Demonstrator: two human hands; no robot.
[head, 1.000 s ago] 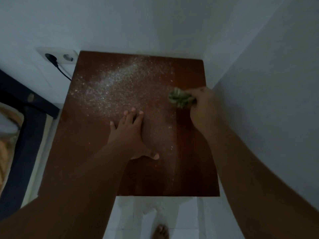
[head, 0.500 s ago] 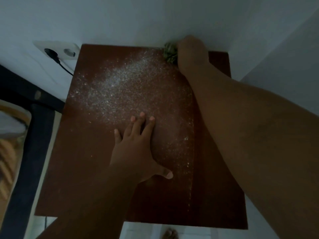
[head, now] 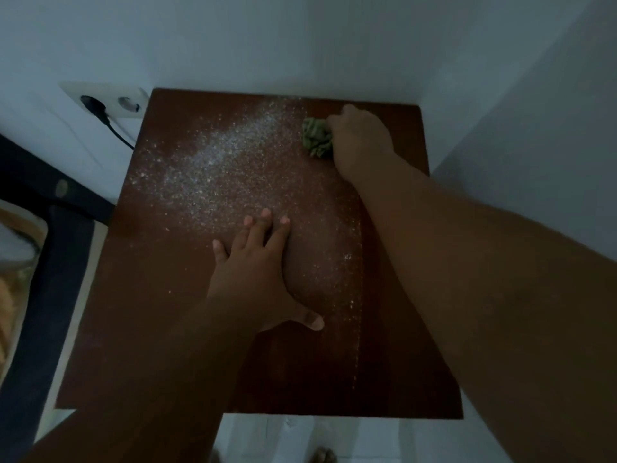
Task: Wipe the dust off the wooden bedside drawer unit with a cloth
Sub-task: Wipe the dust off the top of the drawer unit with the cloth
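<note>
The dark brown wooden top of the bedside drawer unit fills the middle of the view. White dust lies in a band across its upper left and centre, and a thin line of dust runs down beside my right forearm. My right hand is closed on a crumpled green cloth, pressed on the top near the back edge, right of centre. The strip to the right of the cloth looks free of dust. My left hand lies flat on the middle of the top, fingers spread.
White walls close in the unit at the back and on the right. A wall socket with a black plug and cable sits at the back left. A dark bed frame runs along the left. White floor tiles show below the front edge.
My right hand carried the cloth from mid-right up to the back edge, then drew it slightly back toward me. My left hand stayed flat in place.
</note>
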